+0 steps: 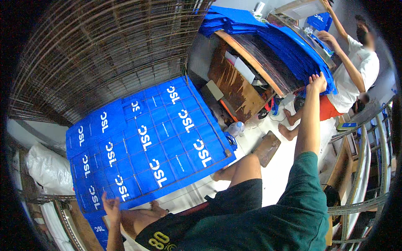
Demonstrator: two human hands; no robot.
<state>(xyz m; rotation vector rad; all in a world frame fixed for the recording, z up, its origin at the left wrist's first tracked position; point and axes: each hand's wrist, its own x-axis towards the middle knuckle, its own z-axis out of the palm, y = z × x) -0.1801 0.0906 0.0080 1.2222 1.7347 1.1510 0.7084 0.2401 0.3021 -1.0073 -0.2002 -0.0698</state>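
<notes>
At the far right, my right hand (317, 83) has its fingers closed on the near end of a thick stack of blue fabric sheets (289, 52). That stack lies along a worn wooden table (251, 62). My left hand (112, 208) is at the lower left with fingers apart, holding nothing. It is over the near edge of a wire drying rack level covered with blue sheets printed in white (138, 150). Whether the left fingertips touch a sheet, I cannot tell. Thin grid lines of the rack show across these sheets.
Several raised wire rack levels (104, 50) stand up at the upper left. A co-worker in a white shirt (356, 71) lifts a frame (299, 8) at the table's far side. A plastic bottle (236, 128) and a brown block (267, 148) are on the floor.
</notes>
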